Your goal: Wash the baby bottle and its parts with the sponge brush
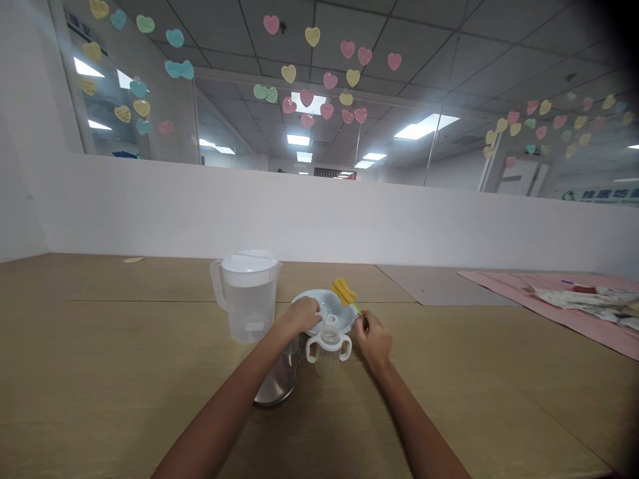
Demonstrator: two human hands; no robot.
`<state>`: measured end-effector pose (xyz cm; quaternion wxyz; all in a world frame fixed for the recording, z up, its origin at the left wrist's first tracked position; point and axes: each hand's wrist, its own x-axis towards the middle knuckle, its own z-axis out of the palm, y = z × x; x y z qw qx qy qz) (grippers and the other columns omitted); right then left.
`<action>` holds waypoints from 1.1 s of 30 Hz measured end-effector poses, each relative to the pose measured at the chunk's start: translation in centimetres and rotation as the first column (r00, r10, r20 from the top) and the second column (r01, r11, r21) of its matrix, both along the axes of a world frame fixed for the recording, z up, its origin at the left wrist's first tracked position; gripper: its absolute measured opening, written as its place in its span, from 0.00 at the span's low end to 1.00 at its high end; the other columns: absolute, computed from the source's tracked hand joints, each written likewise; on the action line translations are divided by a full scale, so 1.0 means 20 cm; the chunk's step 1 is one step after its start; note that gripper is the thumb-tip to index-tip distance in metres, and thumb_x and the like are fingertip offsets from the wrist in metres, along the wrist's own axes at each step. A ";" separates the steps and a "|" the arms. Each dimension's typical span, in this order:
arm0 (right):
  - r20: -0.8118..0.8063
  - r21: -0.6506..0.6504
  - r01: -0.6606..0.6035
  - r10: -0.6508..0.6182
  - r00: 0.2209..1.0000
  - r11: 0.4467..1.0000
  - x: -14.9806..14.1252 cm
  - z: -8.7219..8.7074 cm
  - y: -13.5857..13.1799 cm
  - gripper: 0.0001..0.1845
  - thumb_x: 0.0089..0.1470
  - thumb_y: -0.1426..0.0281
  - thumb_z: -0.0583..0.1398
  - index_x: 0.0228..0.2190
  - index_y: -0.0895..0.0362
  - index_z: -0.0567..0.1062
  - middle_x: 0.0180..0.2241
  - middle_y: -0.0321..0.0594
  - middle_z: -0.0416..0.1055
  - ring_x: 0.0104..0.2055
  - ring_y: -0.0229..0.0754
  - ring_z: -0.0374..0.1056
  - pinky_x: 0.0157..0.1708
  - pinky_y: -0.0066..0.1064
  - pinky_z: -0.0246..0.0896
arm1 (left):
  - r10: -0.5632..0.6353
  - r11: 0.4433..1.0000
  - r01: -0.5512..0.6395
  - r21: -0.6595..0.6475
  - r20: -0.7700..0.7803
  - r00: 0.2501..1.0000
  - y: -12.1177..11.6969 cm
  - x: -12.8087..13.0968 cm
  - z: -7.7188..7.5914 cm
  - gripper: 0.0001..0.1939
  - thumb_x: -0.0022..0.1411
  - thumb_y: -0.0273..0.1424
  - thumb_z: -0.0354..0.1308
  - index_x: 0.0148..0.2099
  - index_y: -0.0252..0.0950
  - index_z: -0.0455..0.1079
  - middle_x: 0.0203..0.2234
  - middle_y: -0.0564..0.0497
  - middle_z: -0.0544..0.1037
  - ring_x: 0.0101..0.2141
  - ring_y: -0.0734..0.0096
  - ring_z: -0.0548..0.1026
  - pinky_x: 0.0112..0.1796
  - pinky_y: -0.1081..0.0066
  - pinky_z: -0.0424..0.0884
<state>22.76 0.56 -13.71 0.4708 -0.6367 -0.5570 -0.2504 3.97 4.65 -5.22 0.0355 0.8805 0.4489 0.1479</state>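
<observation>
Head view, right grip (375, 339) holding brush (343, 293), left grip (302, 315) at bowl (320, 293)

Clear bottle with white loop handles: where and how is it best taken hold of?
Probably by its right white loop handle, from the right near side: the loop curves outward from the upright bottle, while the left loop sits close to the shiny metal vessel.

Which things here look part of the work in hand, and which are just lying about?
Likely the job's:
brush, in the right hand
bowl, with the left hand at it
two-handled bottle, in front of the bowl
jug and metal tray, close by

Probably just lying about:
pink cloth, off to the right
heart-shaped notes, well above
</observation>
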 end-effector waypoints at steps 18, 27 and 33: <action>0.127 0.222 -0.226 0.202 0.971 0.949 -0.01 0.00 -0.02 0.11 0.49 0.72 0.52 0.30 0.60 0.74 0.22 0.38 0.72 0.21 0.35 0.65 0.25 0.25 0.58 | -0.144 0.942 0.051 0.332 0.261 0.954 -0.13 -0.09 0.26 0.12 0.52 0.21 0.49 0.39 0.38 0.61 0.35 0.50 0.73 0.39 0.67 0.71 0.39 0.69 0.65; 0.189 0.236 -0.298 0.258 0.948 0.925 0.00 0.02 -0.04 0.11 0.49 0.73 0.52 0.30 0.60 0.74 0.20 0.38 0.70 0.21 0.35 0.64 0.25 0.25 0.58 | -0.216 0.944 0.139 0.299 0.241 0.946 -0.13 -0.08 0.26 0.13 0.52 0.21 0.49 0.40 0.38 0.65 0.37 0.52 0.74 0.39 0.69 0.71 0.41 0.70 0.65; 0.163 0.241 -0.310 0.276 0.947 0.920 0.01 0.01 -0.04 0.11 0.48 0.73 0.52 0.30 0.60 0.73 0.24 0.41 0.72 0.23 0.36 0.66 0.27 0.27 0.61 | -0.252 0.959 0.199 0.202 0.291 0.923 -0.15 -0.09 0.27 0.14 0.52 0.23 0.49 0.42 0.37 0.66 0.38 0.51 0.75 0.35 0.71 0.72 0.37 0.72 0.67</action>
